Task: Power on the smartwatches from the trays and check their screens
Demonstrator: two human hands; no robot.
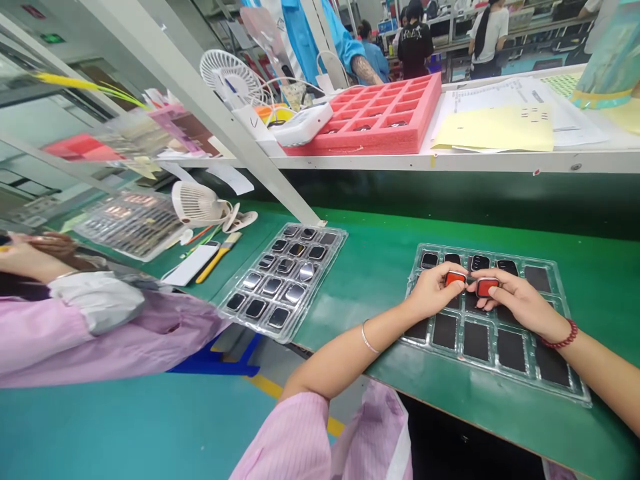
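Observation:
My left hand (434,289) pinches a small square piece with a red face (454,278) and a dark rim. A similar red-faced square piece (486,287) is held between the thumb and fingers of my right hand (520,301). The two pieces are side by side, a small gap between them. Both hands are above a clear plastic tray (560,293) on the green bench. Several black-faced square pieces (480,263) sit in its back row, and the front compartments show dark bottoms. My hands hide part of the middle row.
Left of my arms lies a second clear tray (320,280) filled with square pieces. Beyond it are a brush (219,257), a white fan (197,203) and a co-worker's sleeve (110,320). A shelf (480,161) with a red foam tray (370,117) crosses above the bench.

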